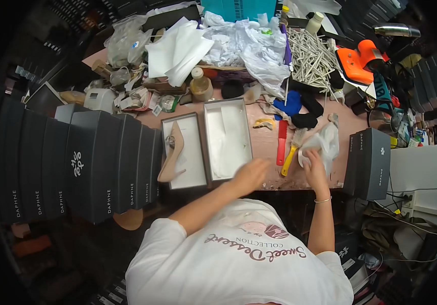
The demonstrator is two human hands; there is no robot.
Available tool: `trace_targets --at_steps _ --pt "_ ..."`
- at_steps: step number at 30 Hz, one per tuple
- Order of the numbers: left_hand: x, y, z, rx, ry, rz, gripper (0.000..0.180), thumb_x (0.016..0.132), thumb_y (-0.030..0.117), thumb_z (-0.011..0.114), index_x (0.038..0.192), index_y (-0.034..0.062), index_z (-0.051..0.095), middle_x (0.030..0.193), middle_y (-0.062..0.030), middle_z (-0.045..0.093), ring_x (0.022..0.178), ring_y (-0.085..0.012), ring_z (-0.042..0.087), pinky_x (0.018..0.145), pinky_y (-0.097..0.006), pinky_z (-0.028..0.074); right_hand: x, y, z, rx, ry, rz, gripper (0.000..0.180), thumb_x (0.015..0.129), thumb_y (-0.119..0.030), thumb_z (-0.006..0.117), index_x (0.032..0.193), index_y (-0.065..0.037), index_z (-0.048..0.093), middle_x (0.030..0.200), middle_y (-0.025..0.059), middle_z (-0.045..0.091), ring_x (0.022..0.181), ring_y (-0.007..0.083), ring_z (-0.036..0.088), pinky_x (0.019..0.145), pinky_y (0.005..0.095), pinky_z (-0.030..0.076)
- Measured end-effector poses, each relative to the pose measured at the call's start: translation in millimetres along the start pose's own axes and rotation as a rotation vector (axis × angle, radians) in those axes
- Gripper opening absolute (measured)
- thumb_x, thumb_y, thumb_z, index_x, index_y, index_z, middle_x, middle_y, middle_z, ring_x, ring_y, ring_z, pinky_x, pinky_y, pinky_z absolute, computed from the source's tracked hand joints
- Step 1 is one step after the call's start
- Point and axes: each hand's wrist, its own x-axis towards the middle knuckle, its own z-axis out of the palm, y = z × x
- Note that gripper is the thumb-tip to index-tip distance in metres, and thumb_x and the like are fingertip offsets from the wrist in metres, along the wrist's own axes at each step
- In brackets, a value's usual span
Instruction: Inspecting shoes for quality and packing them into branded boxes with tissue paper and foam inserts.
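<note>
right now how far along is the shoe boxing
Done: one beige high-heeled shoe lies in the box lid, and white paper lines the open box.
In hand: the left hand rests at the box's near edge; the right hand grips crumpled white wrap.
Left: no second shoe is visible, and the box is unclosed.

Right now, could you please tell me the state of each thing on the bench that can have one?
Shoe box: open, lined with white paper, no shoe inside.
Box lid: upturned beside the box, beige high-heeled shoe lying in it.
Left hand: resting at the shoe box's near corner.
Right hand: gripping crumpled white paper.
Red brush: lying flat, untouched.
Grey boxes: closed, stacked.
</note>
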Motion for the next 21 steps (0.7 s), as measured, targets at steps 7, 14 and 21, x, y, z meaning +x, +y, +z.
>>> trace_targets --at_steps 7,14,21 --pt "-48.4 -26.2 -83.8 0.252 -0.819 -0.369 0.018 0.08 0.016 0.059 0.081 0.0005 0.069 0.084 -0.0205 0.063 0.088 -0.0361 0.06 0.083 -0.044 0.047 56.1 -166.1 142.8 0.274 -0.287 -0.286 0.032 0.08 -0.007 0.061 0.112 -0.004 0.062 0.117 0.0197 0.058 0.114 0.0355 0.053 0.096 0.047 0.041" --pt "-83.1 -49.3 -110.9 -0.26 0.195 -0.641 0.047 0.086 0.018 0.065 0.127 0.0001 0.051 0.117 -0.0186 0.058 0.104 -0.0257 0.06 0.089 -0.034 0.048 53.1 -130.9 213.9 0.19 -0.306 -0.214 0.025 0.075 -0.007 0.063 0.099 -0.007 0.057 0.12 0.0173 0.054 0.123 0.0416 0.042 0.104 0.053 0.03" --pt "-64.5 -127.8 -64.6 -0.775 0.648 -0.577 0.037 0.091 0.017 0.062 0.122 -0.0018 0.054 0.106 -0.0077 0.061 0.094 -0.014 0.058 0.081 -0.027 0.047 60.0 -168.3 165.9 0.342 -0.132 -0.378 0.048 0.077 -0.014 0.069 0.12 -0.007 0.049 0.132 0.0187 0.046 0.126 0.0386 0.04 0.101 0.0489 0.033"
